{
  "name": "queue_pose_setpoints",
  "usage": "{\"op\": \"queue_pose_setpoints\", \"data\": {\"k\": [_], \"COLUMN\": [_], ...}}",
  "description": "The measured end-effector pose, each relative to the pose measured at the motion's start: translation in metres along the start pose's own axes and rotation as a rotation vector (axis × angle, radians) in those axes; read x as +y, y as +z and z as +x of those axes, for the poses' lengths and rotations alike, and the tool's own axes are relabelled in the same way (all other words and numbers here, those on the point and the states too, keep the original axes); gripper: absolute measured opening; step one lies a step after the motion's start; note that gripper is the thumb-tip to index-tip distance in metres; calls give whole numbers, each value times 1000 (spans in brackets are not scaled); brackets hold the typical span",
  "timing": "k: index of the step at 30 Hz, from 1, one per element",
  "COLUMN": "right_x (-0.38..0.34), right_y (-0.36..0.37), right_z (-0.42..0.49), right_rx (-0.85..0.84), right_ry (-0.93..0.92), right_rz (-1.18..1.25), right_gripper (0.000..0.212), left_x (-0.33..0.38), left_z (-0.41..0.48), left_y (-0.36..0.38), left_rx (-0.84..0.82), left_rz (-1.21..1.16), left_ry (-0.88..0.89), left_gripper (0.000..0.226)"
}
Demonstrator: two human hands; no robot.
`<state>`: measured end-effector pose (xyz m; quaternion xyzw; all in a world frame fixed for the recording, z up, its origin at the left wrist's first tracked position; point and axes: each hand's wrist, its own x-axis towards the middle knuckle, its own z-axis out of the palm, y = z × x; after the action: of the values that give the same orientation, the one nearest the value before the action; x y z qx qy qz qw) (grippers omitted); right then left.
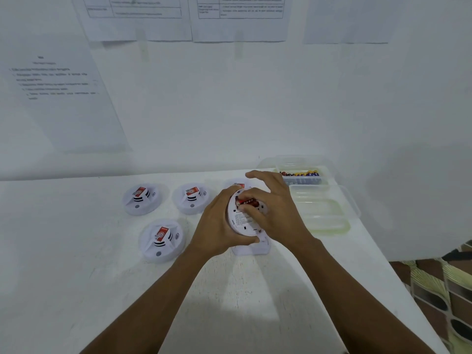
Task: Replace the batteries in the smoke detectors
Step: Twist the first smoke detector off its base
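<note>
Round white plastic smoke detector (pixel 242 222), tilted, back showing.
Left hand (pixel 217 226) holds its rim in a curled grip; right hand (pixel 274 205) pinches a glossy red cylindrical battery (pixel 246 201).

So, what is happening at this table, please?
A person's left hand holds a white round plastic smoke detector upturned, while the right hand pinches a red battery in its back compartment. Three similar detectors lie face-up on the white table, and a clear plastic box of batteries stands at the right.
</note>
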<state>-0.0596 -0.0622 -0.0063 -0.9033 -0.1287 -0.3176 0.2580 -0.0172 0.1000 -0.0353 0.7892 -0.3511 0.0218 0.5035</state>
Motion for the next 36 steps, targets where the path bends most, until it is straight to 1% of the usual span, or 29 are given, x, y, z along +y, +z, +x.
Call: {"op": "queue_pose_setpoints", "data": {"k": [2, 3, 5, 7, 8, 13, 17, 20, 24, 28, 30, 32, 34, 36], "right_x": [2, 2, 6, 19, 29, 92, 113, 115, 115, 108, 94, 71, 48, 35], "right_y": [-8, -14, -29, -47, -56, -80, -72, -63, -62, -71, -76, -76, -69, -58], "right_z": [2, 3, 3, 3, 3, 0, -1, -1, -2, 0, 2, 0, -6, -13], "right_rx": [48, 76, 84, 20, -21, -210, -382, -489, -557, -517, -404, -271, -177, -99], "right_ry": [-36, -10, 112, 244, 296, 524, 648, 687, 714, 734, 661, 598, 602, 635], "right_rz": [-6, 36, 168, 238, 229, 1, -15, 9, 61, 143, 173, 261, 365, 398], "right_gripper": [19, 18, 11, 17, 20, 15, 13, 14, 8, 7, 8, 7, 7, 9], "left_x": [0, 1, 2, 2, 2, 6, 6, 6, 6, 6, 7, 8, 8, 4], "left_z": [4, 7, 11, 15, 16, 24, 27, 26, 27, 28, 29, 31, 33, 33], "left_y": [7, 10, 14, 14, 13, 17, 25, 31, 38, 42, 43, 43, 44, 45], "left_rx": [-18, -22, -23, -9, 5, 37, 30, 21, 7, 3, 11, 20, 21, 0], "left_rz": [-31, -32, -19, -5, 3, -3, -6, -3, -10, -1, 8, 24, 20, 9], "left_ry": [-23, -36, -46, -33, -28, -37, -59, -71, -71, -69, -59, -45, -44, -42], "left_gripper": [97, 99, 100, 100, 101, 105, 107, 107, 108, 108, 108, 108, 110, 108]}}
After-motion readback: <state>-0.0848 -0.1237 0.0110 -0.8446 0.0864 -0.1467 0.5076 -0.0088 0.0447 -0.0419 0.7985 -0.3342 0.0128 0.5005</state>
